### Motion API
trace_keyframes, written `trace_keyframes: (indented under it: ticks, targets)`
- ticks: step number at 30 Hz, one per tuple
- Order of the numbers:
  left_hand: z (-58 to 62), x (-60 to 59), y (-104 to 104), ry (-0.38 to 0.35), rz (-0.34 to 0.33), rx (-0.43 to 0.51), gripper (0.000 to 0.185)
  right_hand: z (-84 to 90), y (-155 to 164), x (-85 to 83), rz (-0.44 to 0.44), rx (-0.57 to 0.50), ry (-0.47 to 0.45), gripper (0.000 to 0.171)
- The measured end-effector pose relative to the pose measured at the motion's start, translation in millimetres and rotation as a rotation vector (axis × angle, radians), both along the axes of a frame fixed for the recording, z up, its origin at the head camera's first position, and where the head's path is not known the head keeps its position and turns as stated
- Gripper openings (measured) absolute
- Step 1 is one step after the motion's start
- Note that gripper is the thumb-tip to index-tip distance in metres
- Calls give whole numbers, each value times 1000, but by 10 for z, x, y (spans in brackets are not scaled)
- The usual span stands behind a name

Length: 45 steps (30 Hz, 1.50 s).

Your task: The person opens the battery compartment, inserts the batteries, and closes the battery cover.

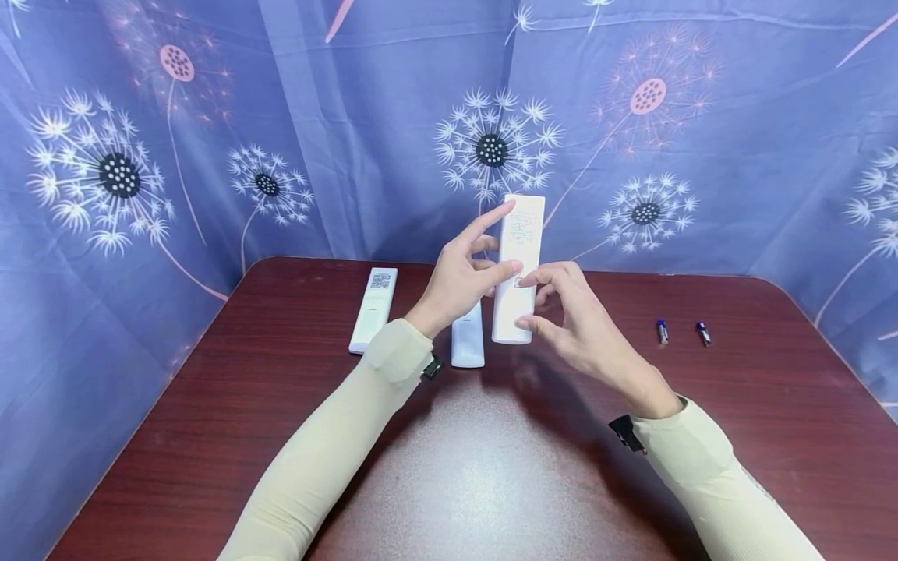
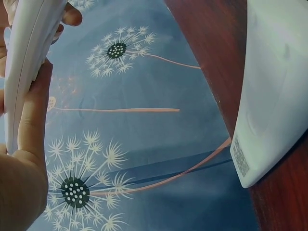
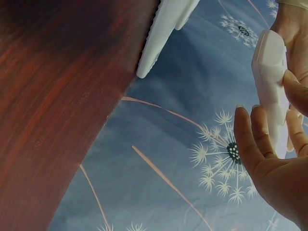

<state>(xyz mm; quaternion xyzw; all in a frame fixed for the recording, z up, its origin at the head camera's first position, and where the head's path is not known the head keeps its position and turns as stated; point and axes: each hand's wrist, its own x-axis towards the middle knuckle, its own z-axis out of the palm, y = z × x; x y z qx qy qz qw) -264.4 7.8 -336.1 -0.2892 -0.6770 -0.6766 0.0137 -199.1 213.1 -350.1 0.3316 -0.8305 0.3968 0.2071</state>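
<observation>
A white remote control (image 1: 522,234) is held up above the table, its back with printed text turned toward the head camera. My left hand (image 1: 459,276) grips it by the left edge, thumb on the back and index finger reaching to the top corner. Lower down, my right hand (image 1: 571,319) pinches the right side, its thumb and index finger on the back. From the left wrist, the remote (image 2: 31,62) appears edge-on. In the right wrist view, fingers of the right hand (image 3: 274,183) curl around the remote (image 3: 270,67); their far contacts are partly hidden.
Two more white remotes lie face down on the dark red table (image 1: 231,436): one on the left (image 1: 373,312), another (image 1: 468,343) partly behind the left hand. Two small batteries, one (image 1: 662,333) beside the other (image 1: 704,334), lie at right. A blue dandelion-print curtain (image 1: 379,117) hangs behind.
</observation>
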Motion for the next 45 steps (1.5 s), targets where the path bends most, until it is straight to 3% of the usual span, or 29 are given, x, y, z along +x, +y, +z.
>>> trace_keyframes:
  ticks: [14, 22, 32, 35, 40, 45]
  targets:
    - [-22, -3, 12, 27, 2, -13, 76, -4, 0, 16, 3, 6, 4, 53]
    - [-24, -25, 7, -6, -12, 22, 76, 0, 12, 14, 6, -4, -21, 53]
    - [-50, -50, -2, -36, -11, 27, 75, 53, 48, -9, -94, 31, 42, 46]
    - [-49, -52, -2, -35, -11, 31, 76, 68, 39, 3, -105, 5, 38, 39]
    - [-32, -45, -2, -41, -15, 43, 75, 82, 17, 36, -128, -77, -51, 29]
    - [-15, -42, -3, -43, -22, 47, 76, 70, 7, 33, -75, -129, -60, 37]
